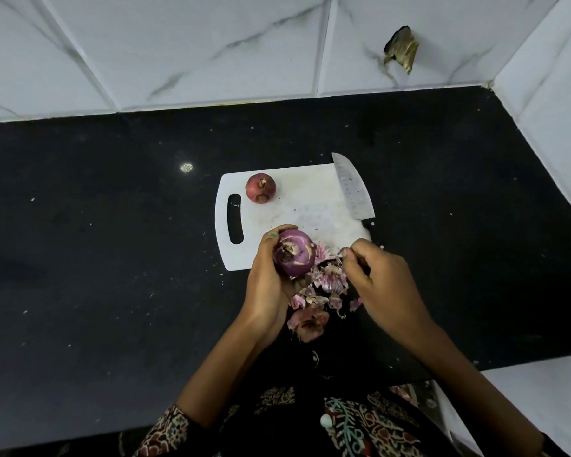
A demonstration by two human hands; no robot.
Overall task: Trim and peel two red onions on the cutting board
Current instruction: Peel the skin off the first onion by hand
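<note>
The left hand (271, 275) is gripping the nearly peeled onion (294, 253) at the cutting board's (310, 206) 6 o'clock edge while the right hand (376, 275) is pinching a skin strip (342, 252); the second onion (260, 188), at 11 o'clock, is awaiting peeling.

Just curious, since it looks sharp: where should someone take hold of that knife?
By the black handle, coming from the near right. The knife lies flat on the cutting board's right edge, tip pointing away, handle end nearest the right hand.
</note>
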